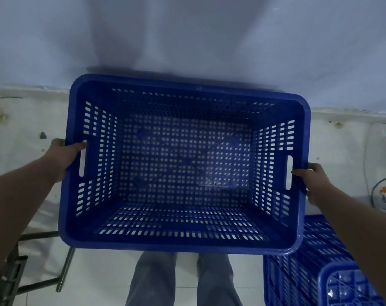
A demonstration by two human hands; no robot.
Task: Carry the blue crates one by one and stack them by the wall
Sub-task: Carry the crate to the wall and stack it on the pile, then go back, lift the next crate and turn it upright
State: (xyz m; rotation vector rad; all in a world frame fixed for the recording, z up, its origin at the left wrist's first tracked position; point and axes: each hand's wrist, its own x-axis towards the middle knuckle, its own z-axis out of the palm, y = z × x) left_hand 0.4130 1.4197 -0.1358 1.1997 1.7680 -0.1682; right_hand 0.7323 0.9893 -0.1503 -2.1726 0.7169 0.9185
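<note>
A dark metal frame [22, 281] stands on the pale tiled floor [103, 281] at lower left. The left hand [63, 154] grips the left rim of the blue crate [183, 241], thumb over the edge by the handle slot. The crate, open side up, is held just before the pale wall [187, 34]. The right hand [312, 181] clamps the right rim. More blue crates [298, 272] sit at lower right

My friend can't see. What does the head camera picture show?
A person holds an empty blue crate in front of a pale wall, left hand and right hand gripping its short ends. More blue crates sit on the floor at the right.
</note>
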